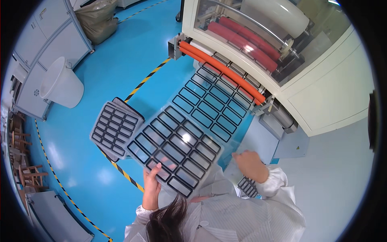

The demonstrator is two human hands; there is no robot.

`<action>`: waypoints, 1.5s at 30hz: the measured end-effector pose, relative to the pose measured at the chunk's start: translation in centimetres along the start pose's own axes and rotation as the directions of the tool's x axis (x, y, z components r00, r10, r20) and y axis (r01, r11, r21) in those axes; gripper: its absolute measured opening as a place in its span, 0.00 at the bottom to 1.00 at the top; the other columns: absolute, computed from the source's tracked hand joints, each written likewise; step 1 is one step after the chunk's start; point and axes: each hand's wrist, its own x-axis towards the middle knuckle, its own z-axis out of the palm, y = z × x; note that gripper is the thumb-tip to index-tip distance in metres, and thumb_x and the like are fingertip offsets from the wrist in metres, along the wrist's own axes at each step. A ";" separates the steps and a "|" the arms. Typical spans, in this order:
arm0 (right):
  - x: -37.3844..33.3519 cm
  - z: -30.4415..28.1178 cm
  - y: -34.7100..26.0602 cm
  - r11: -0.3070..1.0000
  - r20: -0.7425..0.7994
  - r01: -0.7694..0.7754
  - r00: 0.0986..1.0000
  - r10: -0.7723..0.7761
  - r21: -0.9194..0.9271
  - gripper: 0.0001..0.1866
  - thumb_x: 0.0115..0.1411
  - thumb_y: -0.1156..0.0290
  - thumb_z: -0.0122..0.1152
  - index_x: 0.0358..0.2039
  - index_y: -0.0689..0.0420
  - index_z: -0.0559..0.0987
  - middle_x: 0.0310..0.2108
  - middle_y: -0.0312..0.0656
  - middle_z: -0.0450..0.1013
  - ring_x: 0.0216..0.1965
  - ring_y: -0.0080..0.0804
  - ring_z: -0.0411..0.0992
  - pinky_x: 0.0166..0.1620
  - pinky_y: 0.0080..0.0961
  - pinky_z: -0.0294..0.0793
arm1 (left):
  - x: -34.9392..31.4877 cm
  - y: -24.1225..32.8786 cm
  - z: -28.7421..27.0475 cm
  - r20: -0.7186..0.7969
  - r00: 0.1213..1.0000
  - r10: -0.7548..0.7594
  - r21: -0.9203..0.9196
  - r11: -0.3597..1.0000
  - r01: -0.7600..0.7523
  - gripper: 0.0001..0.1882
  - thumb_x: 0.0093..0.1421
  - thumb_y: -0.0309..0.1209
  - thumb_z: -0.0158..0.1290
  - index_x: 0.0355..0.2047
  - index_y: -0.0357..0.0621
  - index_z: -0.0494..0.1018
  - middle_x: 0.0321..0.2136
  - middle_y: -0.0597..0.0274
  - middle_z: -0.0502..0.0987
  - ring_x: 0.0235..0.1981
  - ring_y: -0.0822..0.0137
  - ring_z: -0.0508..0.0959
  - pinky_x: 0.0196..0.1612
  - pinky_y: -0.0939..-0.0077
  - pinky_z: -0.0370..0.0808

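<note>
My left hand (152, 181) grips the near left edge of a clear plastic sheet (174, 152) printed with rows of black-outlined rectangles, its thumb on top and fingers showing through from beneath. The sheet lies tilted in front of my body. Off its right edge, my right hand (250, 165) is closed with the fingers curled; whatever they may hold is too small to make out. Beyond the held sheet, a similar printed clear film (215, 99) runs from under the orange rollers (221, 70) of a machine. I cannot tell whether the sheet and film are joined.
To the left, a stack of similar sheets (115, 128) sits near black-and-yellow floor tape (133, 177). The large cream machine (322, 92) rises at the right, with a motor (282, 120) at its roller end. A white bin (64, 82) and grey cabinets (48, 34) stand far left.
</note>
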 end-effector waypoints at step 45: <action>5.6 0.1 5.0 0.189 -0.275 0.218 0.890 0.365 0.957 0.14 0.64 0.76 0.44 0.48 0.60 0.72 0.25 0.37 0.73 0.22 0.20 0.68 0.28 0.16 0.70 | 5.8 -4.6 6.9 0.108 0.994 -0.005 -0.039 0.999 0.009 0.22 0.56 0.32 0.58 0.48 0.37 0.66 0.42 0.58 0.74 0.42 0.65 0.76 0.46 0.71 0.74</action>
